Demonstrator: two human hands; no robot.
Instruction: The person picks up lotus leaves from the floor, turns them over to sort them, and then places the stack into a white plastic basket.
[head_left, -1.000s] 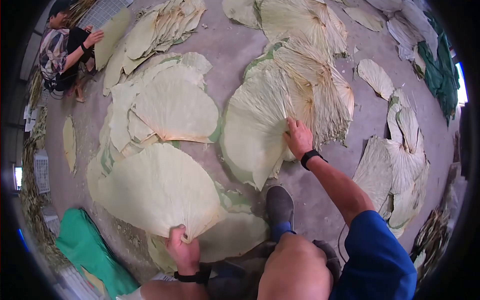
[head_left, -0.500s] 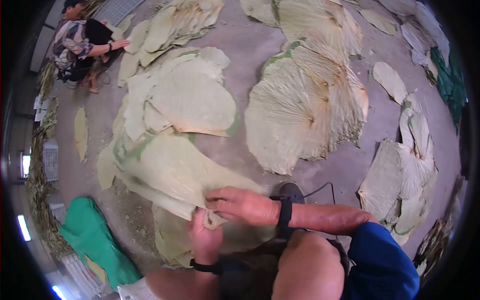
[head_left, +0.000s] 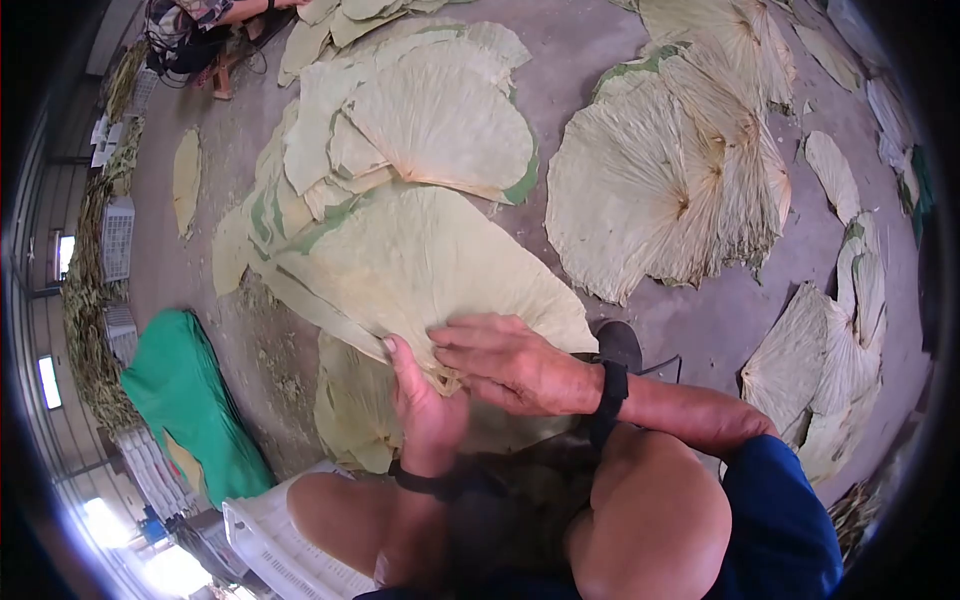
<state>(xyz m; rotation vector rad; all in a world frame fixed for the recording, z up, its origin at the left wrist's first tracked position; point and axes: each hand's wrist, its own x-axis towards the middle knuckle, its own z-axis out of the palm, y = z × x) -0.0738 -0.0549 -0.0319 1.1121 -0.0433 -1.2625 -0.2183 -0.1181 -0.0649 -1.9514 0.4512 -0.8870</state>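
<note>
A broad, pale green dried lotus leaf (head_left: 420, 260) is spread in front of my knees, its narrow lower end between my hands. My left hand (head_left: 430, 410) grips that lower end, thumb up along the left edge, its other fingers mostly hidden. Flat on the leaf near the same end lies my right hand (head_left: 525, 370), fingers stretched out and slightly apart. Under the held leaf, part of another leaf (head_left: 350, 410) shows by my left wrist. Just beyond, more leaves are stacked in a pile (head_left: 440, 120), overlapping the held leaf's far side.
A second leaf pile (head_left: 660, 180) lies to the right, with loose leaves (head_left: 810, 350) farther right. At left are a green cloth-covered object (head_left: 190, 400) and a white plastic crate (head_left: 118, 238). Another person (head_left: 190, 30) crouches at far left. My shoe (head_left: 620, 345) is beside the leaf.
The held leaf now lies flatter and more spread out. My right hand's fingers have extended across it, and my left thumb has lifted upward. The view has shifted, leaving less of the other person visible.
</note>
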